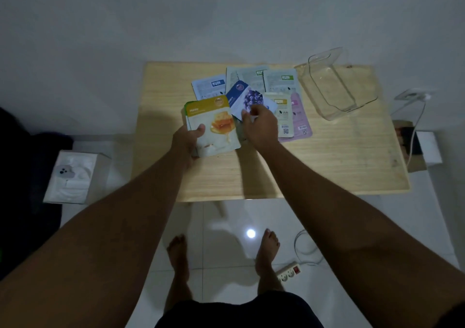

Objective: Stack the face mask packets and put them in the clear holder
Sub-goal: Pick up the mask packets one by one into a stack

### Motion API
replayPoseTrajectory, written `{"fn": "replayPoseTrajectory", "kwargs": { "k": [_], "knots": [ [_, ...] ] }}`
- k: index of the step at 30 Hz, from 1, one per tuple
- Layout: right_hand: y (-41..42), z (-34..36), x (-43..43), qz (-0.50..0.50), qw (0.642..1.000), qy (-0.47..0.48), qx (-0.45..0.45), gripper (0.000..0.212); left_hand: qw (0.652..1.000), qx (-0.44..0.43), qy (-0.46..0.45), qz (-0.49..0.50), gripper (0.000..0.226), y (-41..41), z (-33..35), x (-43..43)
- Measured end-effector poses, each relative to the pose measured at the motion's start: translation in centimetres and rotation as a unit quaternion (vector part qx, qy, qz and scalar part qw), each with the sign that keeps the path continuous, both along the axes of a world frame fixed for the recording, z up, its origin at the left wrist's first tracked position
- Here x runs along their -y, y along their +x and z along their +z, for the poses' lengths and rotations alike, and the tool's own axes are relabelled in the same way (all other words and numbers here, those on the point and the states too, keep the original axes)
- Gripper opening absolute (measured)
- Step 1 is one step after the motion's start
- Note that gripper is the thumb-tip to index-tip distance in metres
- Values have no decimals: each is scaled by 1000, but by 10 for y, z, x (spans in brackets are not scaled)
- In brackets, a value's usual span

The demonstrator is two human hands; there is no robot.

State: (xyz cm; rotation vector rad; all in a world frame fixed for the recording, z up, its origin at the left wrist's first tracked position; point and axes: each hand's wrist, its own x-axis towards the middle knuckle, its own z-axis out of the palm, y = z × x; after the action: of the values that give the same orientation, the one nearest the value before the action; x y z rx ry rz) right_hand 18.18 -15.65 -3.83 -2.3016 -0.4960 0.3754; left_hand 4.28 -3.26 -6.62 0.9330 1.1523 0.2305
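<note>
Packets (274,83) are lying fanned on the table (339,156) beside the clear holder (337,88); left hand (185,140) is gripping the honey packet (216,126), right hand (259,126) is pinching the blueberry packet (247,98).

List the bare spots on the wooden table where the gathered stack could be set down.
Free: the left strip of the light wooden table, beside the left hand holding the honey packet stack; the near edge below both hands; the near right corner, below the clear plastic holder. Crowded: far centre, with overlapping loose packets under the right hand.

Both arms outstretched, left hand (187,141) and right hand (260,126) gripping.
</note>
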Motion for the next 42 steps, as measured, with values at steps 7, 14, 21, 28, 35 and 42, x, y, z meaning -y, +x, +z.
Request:
{"fn": "replayPoseTrajectory", "kwargs": {
  "k": [7,14,21,28,35,42],
  "knots": [
    [48,-9,-24,63,979,-188,43,54,999,20,-20,35,40,-15,-19,-10],
    [65,-17,-26,47,962,-270,15,65,998,30,-33,34,41,-21,-25,-17],
    [75,-19,-26,48,958,-282,-2,91,997,14,-47,52,39,-23,-32,-17],
    [87,-10,-18,84,982,-166,-27,50,998,8,-38,54,43,-19,-31,-15],
    [41,1,3,-56,962,143,-225,23,997,52,-39,35,27,-6,-15,-5],
    [-26,-16,7,0,990,31,-135,22,998,34,-34,28,46,7,-16,0]
  ]
}}
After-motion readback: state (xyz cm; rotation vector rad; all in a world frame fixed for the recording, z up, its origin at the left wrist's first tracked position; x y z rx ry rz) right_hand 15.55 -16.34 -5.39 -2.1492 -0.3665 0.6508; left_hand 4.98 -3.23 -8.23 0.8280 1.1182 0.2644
